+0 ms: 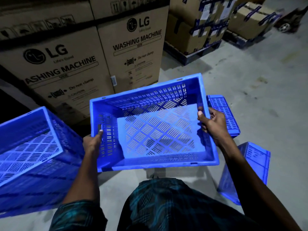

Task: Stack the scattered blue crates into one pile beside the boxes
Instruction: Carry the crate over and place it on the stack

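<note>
I see my left hand [92, 144] and right hand [210, 124] gripping a blue crate [150, 124] above grey concrete floor [250, 84], just before washing machine boxes [93, 60] in a dim storeroom.

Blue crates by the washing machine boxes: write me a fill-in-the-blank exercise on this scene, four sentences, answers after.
1. The crate in the middle is held by ____ hands.
2. The left hand grips the crate's ____ wall.
3. The cardboard boxes behind it read "____ MACHINE".
4. The held crate is ____ inside, with its slotted floor fully in view.

Missing words: both; left; WASHING; empty
</note>
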